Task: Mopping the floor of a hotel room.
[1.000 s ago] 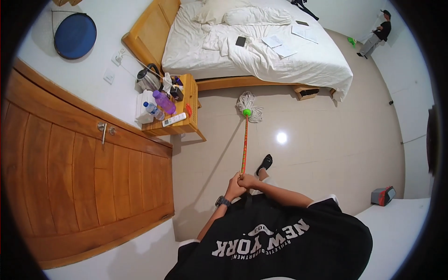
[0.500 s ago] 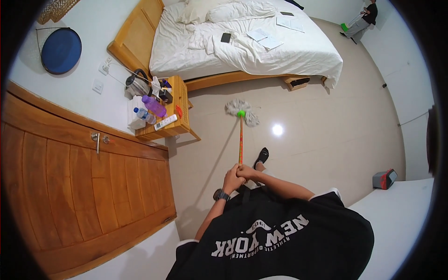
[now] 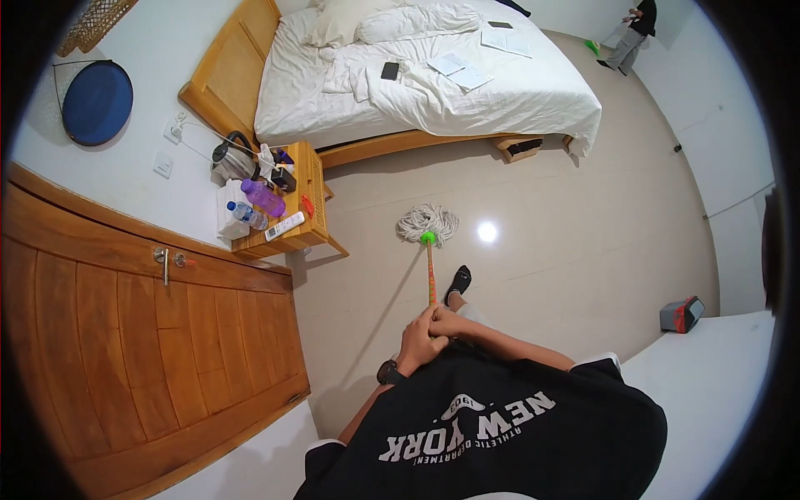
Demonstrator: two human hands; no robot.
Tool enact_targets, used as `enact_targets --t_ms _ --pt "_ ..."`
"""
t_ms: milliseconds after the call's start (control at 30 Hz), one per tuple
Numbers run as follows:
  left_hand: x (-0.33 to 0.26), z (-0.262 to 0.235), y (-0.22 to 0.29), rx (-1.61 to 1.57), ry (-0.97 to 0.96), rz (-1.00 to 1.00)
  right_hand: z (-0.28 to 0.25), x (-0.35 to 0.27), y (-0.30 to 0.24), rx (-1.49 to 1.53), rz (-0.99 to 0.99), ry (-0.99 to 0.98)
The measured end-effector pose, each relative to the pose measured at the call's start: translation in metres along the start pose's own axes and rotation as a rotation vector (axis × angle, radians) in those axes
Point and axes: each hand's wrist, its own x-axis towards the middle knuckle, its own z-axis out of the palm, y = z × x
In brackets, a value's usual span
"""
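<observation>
A string mop [image 3: 432, 279] with an orange patterned handle stretches away from my body. Its grey-white strands lie bunched on the floor tiles, joined to the handle by a bright green socket. My left hand [image 3: 419, 340], with a dark watch on the wrist, is closed round the upper part of the handle. Right beside it, my right hand [image 3: 447, 322] is closed on the same handle, close to my chest; the end of the handle is hidden behind my hands. One foot in a black sock [image 3: 457, 283] shows just right of the handle.
A wooden bedside table [image 3: 312, 185] holds bottles, a kettle and a remote. Beyond stands a bed [image 3: 550, 100] with white sheets, papers and phones. A wooden door [image 3: 133, 333] is at left. A person [image 3: 637, 37] stands far right near a green broom [image 3: 592, 47].
The mop head has come back across the floor toward me, its strands gathering into a rounder bunch. Both hands have drawn closer to my body. The far person's broom has shifted.
</observation>
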Motion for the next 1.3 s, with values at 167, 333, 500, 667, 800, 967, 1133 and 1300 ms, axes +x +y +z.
enact_targets --t_ms 167,333,500,667,800,967,1133,1300 --pt "0.046 0.011 -0.025 0.014 0.039 -0.003 -0.037 0.067 0.038 0.069 -0.006 0.082" --pt "0.051 0.025 -0.042 0.185 0.062 -0.004 -0.046 0.084 0.057 0.078 -0.111 0.137" --pt "0.034 0.017 0.018 0.117 0.157 0.275 -0.033 0.037 0.059 -0.478 -0.118 0.227" --pt "0.038 0.031 0.021 0.035 -0.164 0.534 -0.018 0.036 0.103 -0.269 -0.257 0.246" --pt "0.051 0.029 0.000 0.151 -0.222 0.506 -0.025 0.079 0.127 0.010 -0.318 0.279" --pt "0.062 0.051 -0.030 0.198 -0.218 0.484 -0.036 0.109 0.160 0.018 -0.328 0.275" --pt "0.056 0.026 0.032 0.213 -0.162 0.475 -0.062 0.093 0.213 -1.000 -0.057 0.245" --pt "0.044 0.013 0.029 0.112 -0.152 0.394 -0.036 0.039 0.140 -0.133 -0.230 -0.007"
